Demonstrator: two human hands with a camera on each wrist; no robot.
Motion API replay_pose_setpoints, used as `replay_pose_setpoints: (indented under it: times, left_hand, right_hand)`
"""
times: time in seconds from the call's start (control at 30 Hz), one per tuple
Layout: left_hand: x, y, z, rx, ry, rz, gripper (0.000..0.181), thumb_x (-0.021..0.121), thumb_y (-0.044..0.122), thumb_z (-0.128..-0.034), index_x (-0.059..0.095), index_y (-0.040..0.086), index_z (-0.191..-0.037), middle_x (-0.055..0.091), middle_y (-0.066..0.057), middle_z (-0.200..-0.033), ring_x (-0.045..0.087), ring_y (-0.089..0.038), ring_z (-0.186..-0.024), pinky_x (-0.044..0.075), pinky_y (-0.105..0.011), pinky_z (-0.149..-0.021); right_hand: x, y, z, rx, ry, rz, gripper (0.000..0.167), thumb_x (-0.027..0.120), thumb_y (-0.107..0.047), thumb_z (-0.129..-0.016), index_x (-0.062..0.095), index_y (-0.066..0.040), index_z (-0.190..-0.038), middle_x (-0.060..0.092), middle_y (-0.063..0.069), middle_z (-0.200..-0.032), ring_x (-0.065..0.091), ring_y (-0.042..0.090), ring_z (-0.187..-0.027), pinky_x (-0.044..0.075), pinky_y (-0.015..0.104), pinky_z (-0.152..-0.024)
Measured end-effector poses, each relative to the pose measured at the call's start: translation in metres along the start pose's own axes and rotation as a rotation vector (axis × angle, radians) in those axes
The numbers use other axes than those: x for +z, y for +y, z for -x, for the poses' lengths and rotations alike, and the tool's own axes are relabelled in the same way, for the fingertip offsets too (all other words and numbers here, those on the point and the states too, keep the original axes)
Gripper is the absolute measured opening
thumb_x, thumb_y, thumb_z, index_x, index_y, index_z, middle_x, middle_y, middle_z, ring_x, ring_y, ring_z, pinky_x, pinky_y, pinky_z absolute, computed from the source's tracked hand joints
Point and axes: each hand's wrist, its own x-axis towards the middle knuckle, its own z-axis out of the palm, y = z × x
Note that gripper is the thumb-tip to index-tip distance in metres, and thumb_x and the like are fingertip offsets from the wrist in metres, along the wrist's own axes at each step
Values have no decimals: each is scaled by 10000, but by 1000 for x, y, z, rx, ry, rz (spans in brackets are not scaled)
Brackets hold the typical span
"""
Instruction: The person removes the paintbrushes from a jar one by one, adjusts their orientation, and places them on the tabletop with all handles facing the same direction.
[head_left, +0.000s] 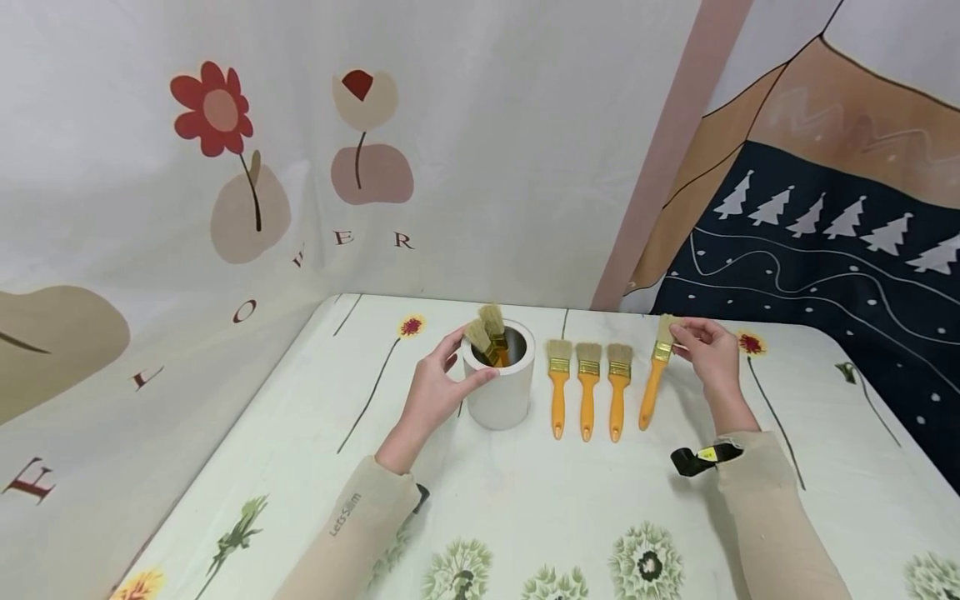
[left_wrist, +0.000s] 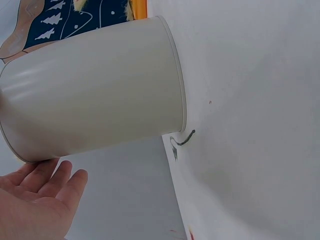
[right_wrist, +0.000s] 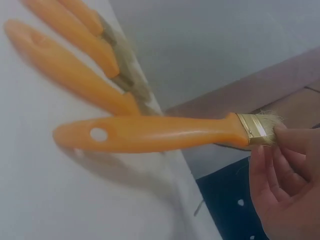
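Observation:
On the table stands a white cylindrical can (head_left: 498, 402) with a grey inside. Two paintbrushes (head_left: 492, 321) lean in it, bristles up. My left hand (head_left: 433, 392) holds the can near its rim, thumb in front and fingers at the left side; the left wrist view shows those fingers (left_wrist: 60, 182) against the can (left_wrist: 100, 95). My right hand (head_left: 712, 357) pinches another paintbrush (head_left: 651, 387) by its bristle end. Its orange handle points down towards the table and appears raised in the right wrist view. Left of it lie three more orange-handled paintbrushes (head_left: 587, 408) in a row, bristles away from me.
A white flower-printed cloth (head_left: 570, 500) covers the table. Hanging fabric (head_left: 480, 167) with flower prints and letters stands behind and to the left. At the right, a dark-blue cloth (head_left: 810, 267) with white trees hangs behind the table edge.

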Motion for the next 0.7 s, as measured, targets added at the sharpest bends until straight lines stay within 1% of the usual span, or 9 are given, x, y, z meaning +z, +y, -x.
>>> replay_pose_setpoints:
  times: [0.03,0.1,0.17,0.27,0.33,0.37,0.43,0.57,0.7]
  left_hand:
    - [0,0,0,0,0,-2,791,825,274,-829,440,114,-1502,469,-106,-1541,438,-289,-1440,404,-438,-1193]
    - [0,0,0,-1,0,-2,791,825,273,-829,441,114,-1501,470,-107,-1540,438,-289,-1440,404,-435,-1193]
    - [0,0,0,-1,0,-2,790,825,271,-829,441,110,-1501,471,-111,-1539,439,-292,-1439,404,-436,-1193]
    - [0,1,0,-2,0,0,790,825,265,-830,440,105,-1500,470,-116,-1539,437,-295,-1439,401,-439,-1195]
    - [0,1,0,-2,-1,1,790,825,265,-830,440,104,-1500,469,-115,-1540,437,-295,-1439,400,-438,-1195]
    - [0,1,0,-2,-1,1,789,825,263,-830,440,105,-1501,469,-114,-1540,437,-293,-1440,400,-436,-1195]
    - [0,1,0,-1,-2,1,791,825,261,-830,439,106,-1502,468,-113,-1541,436,-292,-1441,399,-435,-1196]
    - [0,1,0,-4,-2,-1,790,825,258,-830,439,105,-1501,472,-112,-1538,437,-290,-1440,398,-435,-1196]
    - [0,1,0,-10,-1,-4,786,825,260,-831,442,105,-1500,471,-109,-1540,435,-287,-1442,396,-434,-1198]
  right_hand:
    - [0,2,-1,3,-6,14,87,666,-122,-955,633,-198,-929,614,-186,-730,625,-71,-685,580,83,-646]
    - [-2,24,-19,-3,1,45,37,672,-153,-956,647,-179,-965,616,-166,-756,633,-57,-707,585,92,-650]
    - [-4,41,-32,-17,-3,70,44,688,-196,-949,662,-181,-982,626,-166,-771,634,-52,-724,587,96,-648]
    - [-4,56,-41,-16,-5,91,83,708,-222,-935,689,-175,-1001,638,-165,-790,631,-35,-740,588,102,-641]
    - [0,43,-27,-1,-29,124,75,689,-199,-948,682,-160,-1010,622,-199,-756,618,-61,-714,585,98,-639]
    - [2,37,-21,15,-36,139,92,674,-176,-954,674,-131,-1035,614,-205,-743,614,-65,-703,584,99,-640]
    - [3,32,-13,38,-61,188,178,644,-162,-973,649,-65,-1122,587,-228,-732,598,-77,-690,580,95,-647]
    - [5,34,-11,60,-113,262,361,609,-182,-995,575,41,-1277,560,-243,-727,580,-90,-676,573,90,-656]
    - [6,41,-14,85,-141,296,417,599,-194,-1003,548,51,-1337,566,-211,-761,574,-91,-680,569,88,-654]
